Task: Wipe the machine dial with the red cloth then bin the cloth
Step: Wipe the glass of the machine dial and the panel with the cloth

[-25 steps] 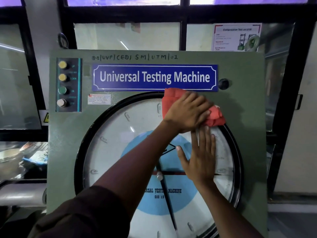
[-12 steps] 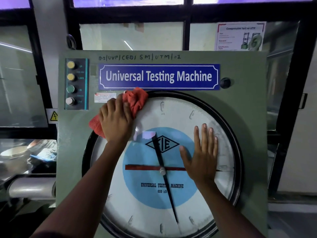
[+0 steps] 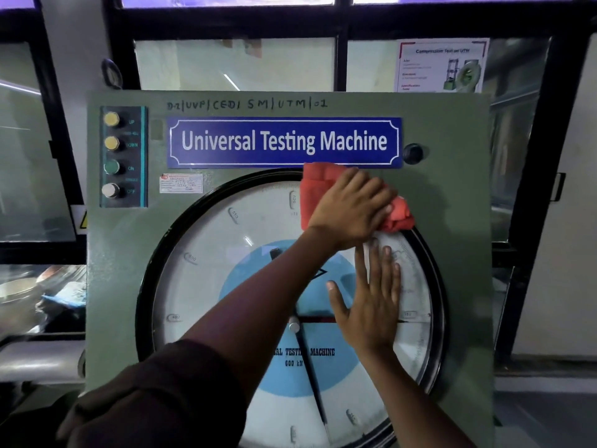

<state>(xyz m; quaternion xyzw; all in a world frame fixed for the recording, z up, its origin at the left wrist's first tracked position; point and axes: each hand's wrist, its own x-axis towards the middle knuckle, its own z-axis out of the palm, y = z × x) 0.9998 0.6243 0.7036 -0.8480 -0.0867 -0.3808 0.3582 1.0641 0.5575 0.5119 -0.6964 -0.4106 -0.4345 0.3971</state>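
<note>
The large round dial with a black rim fills the green machine panel below the blue "Universal Testing Machine" sign. My left hand presses the red cloth against the dial's upper right edge, its arm crossing the glass from the lower left. My right hand lies flat, fingers together, on the right half of the dial glass, holding nothing. The cloth sticks out above and to the right of my left hand. No bin is in view.
A column of push buttons sits at the panel's upper left, and a dark knob at the upper right. Behind the panel are windows with black frames and a poster. Cluttered items lie to the left.
My left hand has swept the red cloth from the dial's upper left rim back to the upper right rim. My right hand has stayed flat on the glass.
</note>
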